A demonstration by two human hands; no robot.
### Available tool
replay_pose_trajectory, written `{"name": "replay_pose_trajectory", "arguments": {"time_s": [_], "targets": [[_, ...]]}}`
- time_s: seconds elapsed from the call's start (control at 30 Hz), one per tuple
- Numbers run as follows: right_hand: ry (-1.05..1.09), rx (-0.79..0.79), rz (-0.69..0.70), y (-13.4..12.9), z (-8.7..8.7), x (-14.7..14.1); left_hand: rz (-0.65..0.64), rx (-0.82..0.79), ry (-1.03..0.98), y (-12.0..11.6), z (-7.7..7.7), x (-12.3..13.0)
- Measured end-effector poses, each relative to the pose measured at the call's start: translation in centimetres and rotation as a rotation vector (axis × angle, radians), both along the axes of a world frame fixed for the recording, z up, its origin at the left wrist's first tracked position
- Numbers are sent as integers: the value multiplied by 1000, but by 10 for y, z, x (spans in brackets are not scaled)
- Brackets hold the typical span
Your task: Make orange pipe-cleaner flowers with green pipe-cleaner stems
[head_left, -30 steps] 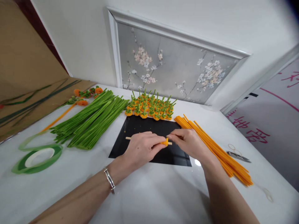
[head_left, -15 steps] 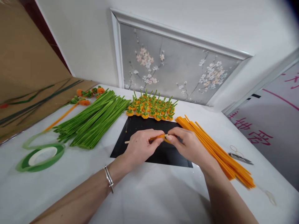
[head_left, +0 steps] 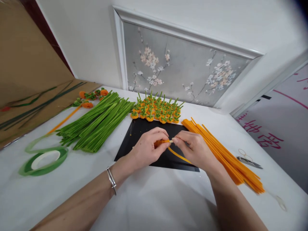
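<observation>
Black mat [head_left: 166, 163] below; my left hand [head_left: 149, 144] curls round orange strand [head_left: 178, 155], right hand [head_left: 195, 146] pinches stick [head_left: 171, 141]; I'd keep tension even.

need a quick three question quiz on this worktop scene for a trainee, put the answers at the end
1. Multiple choice: what colour is the thin strand showing between the left hand and the right hand, over the black mat?
a) green
b) orange
c) white

2. True or false: the green tape roll lies to the right of the bundle of orange stems.

3. Fill in: the silver bracelet is on the person's ____ wrist.

Key:
1: b
2: false; it lies to the left of the green stems
3: left
</observation>
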State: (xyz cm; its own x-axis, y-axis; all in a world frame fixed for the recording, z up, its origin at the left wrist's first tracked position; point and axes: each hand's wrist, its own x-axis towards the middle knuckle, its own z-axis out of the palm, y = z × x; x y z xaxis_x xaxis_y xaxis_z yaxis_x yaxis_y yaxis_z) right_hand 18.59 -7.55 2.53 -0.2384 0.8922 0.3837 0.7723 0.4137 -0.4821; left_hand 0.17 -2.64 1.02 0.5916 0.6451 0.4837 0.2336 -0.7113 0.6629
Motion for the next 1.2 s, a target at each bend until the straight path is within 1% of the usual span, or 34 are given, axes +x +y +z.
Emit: {"name": "replay_pose_trajectory", "arguments": {"time_s": [0.23, 0.3, 0.37, 0.43, 0.5, 0.57, 0.67, 0.8, 0.93, 1.07, 1.2], "targets": [[35, -19, -33, 2, 1, 5, -14, 27, 42, 0, 2, -2], [98, -77, 8, 4, -1, 6, -5, 17, 26, 2, 3, -2], [136, -161, 77, 6, -5, 7, 9, -8, -6, 4, 2, -3], [87, -252, 126, 7, -10, 7, 25, -39, -41, 8, 1, -5], [-13, -298, 134, 6, -13, 4, 45, -59, -69, 12, -1, -7], [-85, -267, 116, 4, -13, 2, 73, -56, -75, 15, -2, -9], [-141, -170, 67, -1, -7, 0, 113, -35, -29, 18, -1, -11], [-207, -136, 15, -8, 3, 1, 124, 16, 57, 16, 1, -11], [-166, -53, 43, -11, 7, 1, 121, 70, 152, 14, -3, -11], [-89, 41, 61, -11, 6, 1, 119, 114, 286, 11, -8, -11], [-28, 108, 24, -8, 6, 2, 104, 181, 315, 8, -11, -10]]}}
